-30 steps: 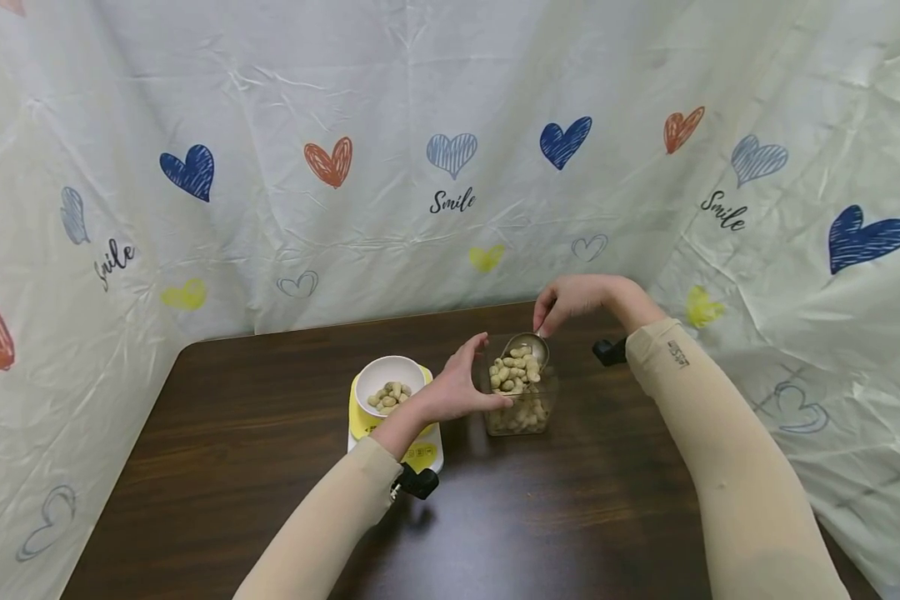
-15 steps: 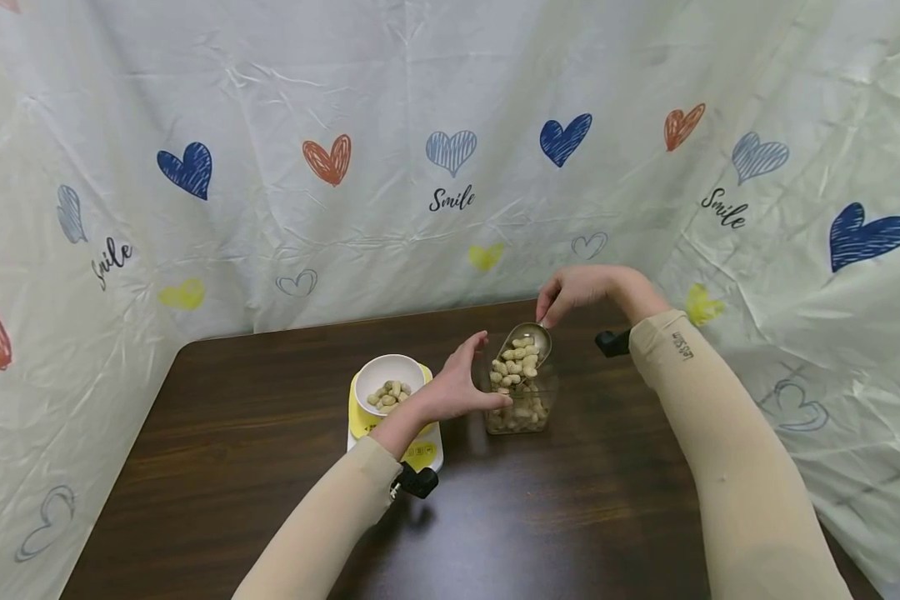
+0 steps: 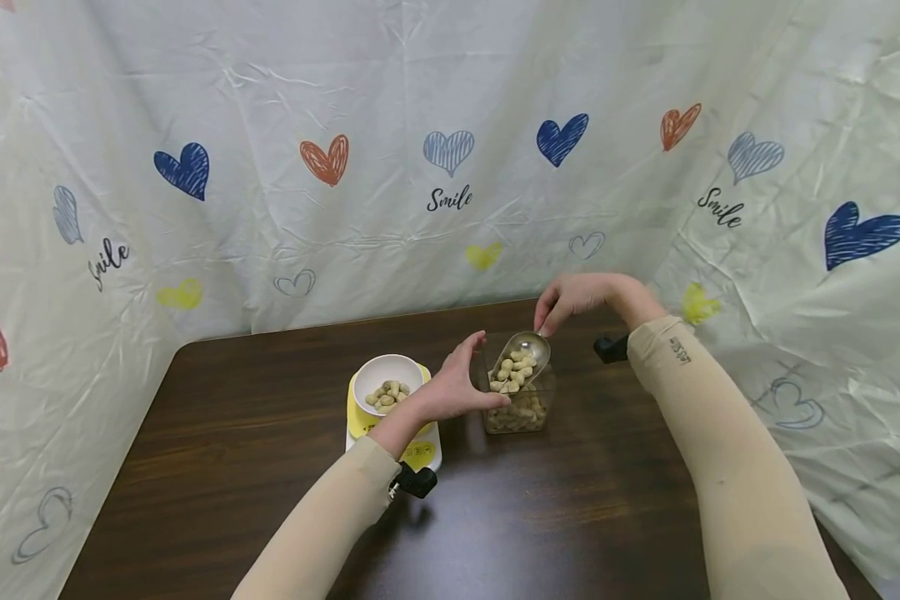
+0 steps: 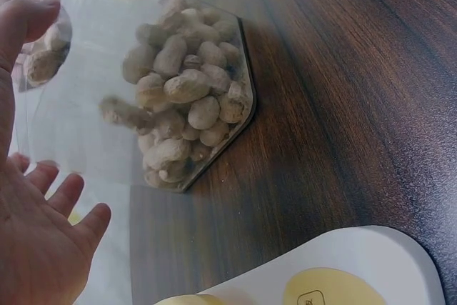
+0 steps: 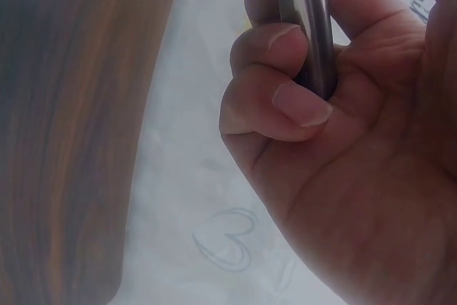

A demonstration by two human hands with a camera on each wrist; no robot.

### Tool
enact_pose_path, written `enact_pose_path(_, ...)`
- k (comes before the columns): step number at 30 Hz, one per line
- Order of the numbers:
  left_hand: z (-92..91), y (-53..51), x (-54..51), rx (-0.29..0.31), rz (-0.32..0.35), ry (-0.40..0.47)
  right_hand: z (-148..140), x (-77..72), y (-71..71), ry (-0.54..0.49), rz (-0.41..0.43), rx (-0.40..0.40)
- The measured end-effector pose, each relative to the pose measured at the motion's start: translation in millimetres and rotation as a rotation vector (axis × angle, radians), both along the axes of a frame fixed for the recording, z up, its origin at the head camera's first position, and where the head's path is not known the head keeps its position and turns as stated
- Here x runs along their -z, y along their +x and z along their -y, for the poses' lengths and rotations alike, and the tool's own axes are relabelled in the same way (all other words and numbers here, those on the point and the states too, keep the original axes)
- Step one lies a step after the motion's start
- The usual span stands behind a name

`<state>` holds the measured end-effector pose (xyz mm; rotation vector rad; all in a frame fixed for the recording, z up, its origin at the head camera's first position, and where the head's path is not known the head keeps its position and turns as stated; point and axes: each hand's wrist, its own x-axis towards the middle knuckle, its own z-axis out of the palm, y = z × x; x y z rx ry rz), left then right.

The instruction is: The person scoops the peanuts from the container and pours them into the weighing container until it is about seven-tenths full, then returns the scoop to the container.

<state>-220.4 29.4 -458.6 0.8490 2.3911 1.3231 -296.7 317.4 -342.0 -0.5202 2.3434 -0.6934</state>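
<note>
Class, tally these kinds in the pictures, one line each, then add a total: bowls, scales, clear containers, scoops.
Bowl: 1
Scale: 1
Clear container: 1
Scoop: 1
Total: 4

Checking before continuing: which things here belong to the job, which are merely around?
Likely in use:
shiny metal scoop
clear plastic box
tan unshelled peanuts
round white bowl
yellow-and-white scale

Merely around:
heart-printed white curtain
dark wooden table
</note>
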Motion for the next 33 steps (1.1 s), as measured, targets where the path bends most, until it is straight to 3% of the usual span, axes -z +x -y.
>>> enact_pose_path(5, -0.1, 0.4, 0.4, -0.002, 0.002, 0.006, -1.1, 5.9, 0.3, -0.008, 0.032, 0.003)
enact_pose_path(22, 7.8, 3.6, -4.6, 0.049, 0.05, -0.008, -16.0, 11.9, 1.3, -0.039, 0.012, 0.024)
enact_pose_path(28, 20.2, 6.5, -16.7, 0.044, 0.033, 0.014, -22.0, 9.8, 5.3, -0.075, 0.012, 0.054)
enact_pose_path(33, 42.3, 9.3, -28.7, 0.05, -0.02, 0.023, -27.8, 6.0, 8.6, -0.088, 0.02, 0.079)
